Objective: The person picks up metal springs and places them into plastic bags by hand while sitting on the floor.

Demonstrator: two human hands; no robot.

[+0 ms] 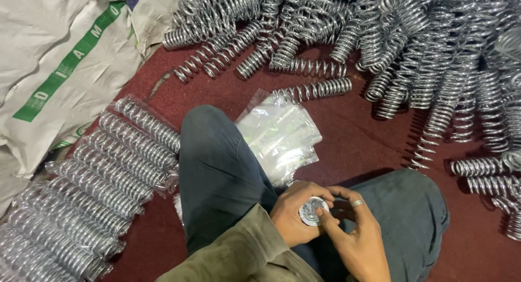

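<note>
Head view, person sitting on a dark red floor (347,146), legs in grey trousers (222,173) bent in front.

Left hand (293,214) is closed around the end of a bagged spring (313,210), held over the lap, low centre of frame. Only the round end of the coil shows, shiny, with clear plastic over it; the rest is hidden by the hand. Right hand (355,233) is just beside it on the right, fingers curled and touching the plastic at the spring's end, thumb pressing near its rim. A ring (356,203) sits on one right finger. Olive sleeve (244,249) covers the left arm.

Stack of empty clear plastic bags (279,135) lies on the floor just beyond the knees, between the legs and the loose springs.

Left of the left leg: row of bagged springs (103,184) lying side by side, each in its own clear sleeve, running from mid-frame down to the near left corner.

Far side and right: big heap of loose chrome coil springs (423,54), unbagged, tangled over one another, spreading down the right edge. A couple of single springs (317,89) lie apart from the heap, near the bag stack.

Far left: white woven sacks (54,59) with a green stripe, crumpled on the floor.
</note>
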